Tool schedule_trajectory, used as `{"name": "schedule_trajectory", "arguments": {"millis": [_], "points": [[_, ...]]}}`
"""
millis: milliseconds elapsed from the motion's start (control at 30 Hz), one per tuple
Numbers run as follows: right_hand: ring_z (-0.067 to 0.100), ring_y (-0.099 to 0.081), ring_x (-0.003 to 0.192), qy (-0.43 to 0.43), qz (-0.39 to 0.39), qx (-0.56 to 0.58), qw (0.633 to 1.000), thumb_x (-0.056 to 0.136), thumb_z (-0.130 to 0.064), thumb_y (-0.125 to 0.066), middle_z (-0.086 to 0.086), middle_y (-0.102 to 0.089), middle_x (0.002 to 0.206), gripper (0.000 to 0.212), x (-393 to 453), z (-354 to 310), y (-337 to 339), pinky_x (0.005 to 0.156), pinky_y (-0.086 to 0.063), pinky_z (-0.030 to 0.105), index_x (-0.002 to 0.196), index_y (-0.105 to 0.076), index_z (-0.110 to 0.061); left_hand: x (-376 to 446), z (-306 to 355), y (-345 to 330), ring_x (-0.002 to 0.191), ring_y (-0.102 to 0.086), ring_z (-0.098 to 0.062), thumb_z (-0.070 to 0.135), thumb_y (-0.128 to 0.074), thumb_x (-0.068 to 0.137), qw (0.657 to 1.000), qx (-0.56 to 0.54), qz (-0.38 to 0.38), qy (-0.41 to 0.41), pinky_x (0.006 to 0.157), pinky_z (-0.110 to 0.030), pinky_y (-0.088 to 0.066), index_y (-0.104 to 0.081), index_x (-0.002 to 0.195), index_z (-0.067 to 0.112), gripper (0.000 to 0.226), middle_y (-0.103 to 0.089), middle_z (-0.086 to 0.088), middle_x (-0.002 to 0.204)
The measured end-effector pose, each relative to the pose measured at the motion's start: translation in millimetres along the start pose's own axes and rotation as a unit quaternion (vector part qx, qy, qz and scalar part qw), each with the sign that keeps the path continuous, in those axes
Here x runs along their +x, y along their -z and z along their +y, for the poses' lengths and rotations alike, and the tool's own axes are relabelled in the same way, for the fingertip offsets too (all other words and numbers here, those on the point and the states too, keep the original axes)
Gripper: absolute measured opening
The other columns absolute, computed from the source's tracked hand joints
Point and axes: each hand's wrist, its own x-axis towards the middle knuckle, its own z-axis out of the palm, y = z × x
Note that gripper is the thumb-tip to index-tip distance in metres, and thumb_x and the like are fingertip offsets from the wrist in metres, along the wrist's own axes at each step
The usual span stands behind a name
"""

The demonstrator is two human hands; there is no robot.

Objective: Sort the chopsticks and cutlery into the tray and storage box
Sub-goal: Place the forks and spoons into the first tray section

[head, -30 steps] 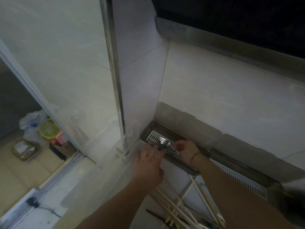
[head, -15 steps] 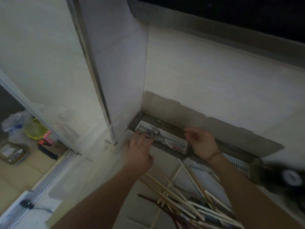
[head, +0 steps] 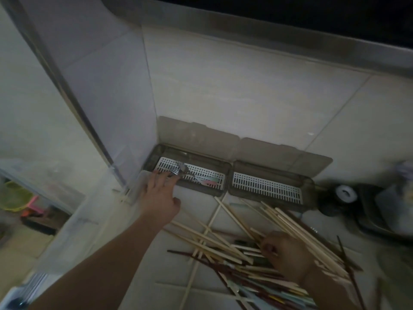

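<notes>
1. Resting left hand (head: 159, 198), fingers spread flat, on rim of left storage box (head: 224, 170) beside fork (head: 177, 170).
2. Curling right hand (head: 287, 256) fingers around pale chopsticks (head: 297, 227) in countertop pile.
3. Judging progress early: few pastel-handled cutlery pieces (head: 207, 181) boxed, right storage box (head: 268, 185) showing bare grid, most chopsticks remaining.

Light: dim and cool, with no lamp in view; the tiled wall (head: 234, 90) is the brightest surface.
Shadows: the top edge falls to near black; the right corner beside the roll (head: 345, 193) is murky.
Glare: faint sheen on the metal strip (head: 73, 101).
Blur: soft throughout, with smear at the left edge and lower left corner.
Distortion: wide-angle bending curves wall lines outward.
Focus: the white tray (head: 196, 175) reads clearest; the chopsticks (head: 290, 227) lose detail.
</notes>
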Motion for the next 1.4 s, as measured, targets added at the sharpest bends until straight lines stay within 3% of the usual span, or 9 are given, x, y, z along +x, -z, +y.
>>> {"name": "schedule_trajectory", "arguments": {"millis": [167,300,367,433,500,600,1033,1233,1400], "points": [[0.012,-0.057,0.07,0.049,0.094,-0.096,0.99,0.078,-0.034,-0.057,-0.016,-0.062,0.072,0.012,-3.6,-5.7,-10.3,0.049,-0.048,0.022,0.075,-0.068,-0.036,-0.5,0.7,1.7,0.144,-0.014,-0.027,0.026,-0.063,0.077,1.0,0.001,0.0,0.003,0.109,-0.047,-0.028,-0.04,0.142,0.031,0.069,-0.033,-0.001,0.151],[0.016,-0.059,0.067,0.045,0.075,-0.14,0.986,0.079,-0.034,-0.051,-0.013,-0.063,0.067,0.02,7.3,-16.7,-6.8,0.044,-0.048,0.025,0.073,-0.07,-0.037,-0.8,-0.4,1.4,0.144,-0.016,-0.028,0.025,-0.064,0.074,1.0,0.003,0.004,0.002,0.108,-0.049,-0.03,-0.043,0.14,0.029,0.069,-0.036,-0.003,0.15],[0.022,-0.063,0.078,0.025,0.033,-0.154,0.987,0.082,-0.03,-0.056,-0.007,-0.068,0.078,0.019,13.6,-27.3,-0.5,0.054,-0.054,0.03,0.085,-0.072,-0.039,-1.3,0.0,1.5,0.144,-0.017,-0.028,0.026,-0.064,0.075,1.0,0.007,0.005,0.003,0.107,-0.049,-0.031,-0.043,0.14,0.029,0.069,-0.036,-0.003,0.15],[0.025,-0.062,0.095,-0.01,-0.013,-0.164,0.986,0.09,-0.036,-0.05,0.0,-0.064,0.102,0.025,20.3,-36.3,4.5,0.077,-0.051,0.032,0.108,-0.066,-0.041,-1.1,0.2,1.8,0.144,-0.015,-0.028,0.026,-0.063,0.076,1.0,0.006,0.0,0.005,0.108,-0.049,-0.031,-0.042,0.141,0.029,0.068,-0.035,-0.002,0.15],[0.026,-0.06,0.101,-0.035,-0.077,-0.174,0.981,0.089,-0.046,-0.052,0.003,-0.06,0.111,0.03,29.1,-37.7,8.1,0.086,-0.048,0.033,0.116,-0.062,-0.039,-0.9,0.4,2.4,0.144,-0.014,-0.027,0.026,-0.063,0.077,1.0,0.005,-0.004,0.005,0.108,-0.049,-0.031,-0.041,0.142,0.03,0.069,-0.034,-0.002,0.151],[0.026,-0.058,0.105,-0.03,-0.133,-0.19,0.972,0.084,-0.047,-0.059,0.004,-0.063,0.112,0.033,39.6,-38.4,8.7,0.087,-0.049,0.035,0.115,-0.064,-0.034,-0.3,0.5,2.6,0.144,-0.013,-0.027,0.027,-0.062,0.078,1.0,0.014,-0.009,0.007,0.108,-0.048,-0.032,-0.038,0.143,0.031,0.069,-0.032,-0.001,0.151],[0.024,-0.056,0.105,0.003,-0.152,-0.293,0.944,0.084,-0.041,-0.06,0.006,-0.065,0.106,0.029,38.8,-39.5,11.1,0.082,-0.044,0.031,0.102,-0.067,-0.02,-0.4,-0.1,2.5,0.144,-0.012,-0.026,0.027,-0.062,0.077,1.0,0.006,-0.01,0.01,0.107,-0.048,-0.031,-0.04,0.141,0.033,0.068,-0.032,0.0,0.151],[0.024,-0.058,0.097,0.048,-0.123,-0.26,0.956,0.075,-0.048,-0.055,0.003,-0.067,0.098,0.038,38.9,-45.6,25.6,0.073,-0.04,0.026,0.096,-0.069,-0.02,-0.2,0.4,4.5,0.146,-0.005,-0.024,0.03,-0.058,0.081,1.0,0.007,-0.026,0.015,0.11,-0.047,-0.028,-0.032,0.143,0.038,0.068,-0.025,0.003,0.154],[0.011,-0.06,0.089,0.074,-0.035,-0.113,0.99,0.066,-0.057,-0.05,-0.008,-0.066,0.09,0.038,48.6,-53.5,40.2,0.075,-0.048,0.025,0.086,-0.068,-0.03,0.6,1.5,5.1,0.146,-0.004,-0.024,0.031,-0.058,0.082,0.999,0.004,-0.031,0.013,0.111,-0.047,-0.027,-0.03,0.144,0.037,0.068,-0.023,0.003,0.155]]}}
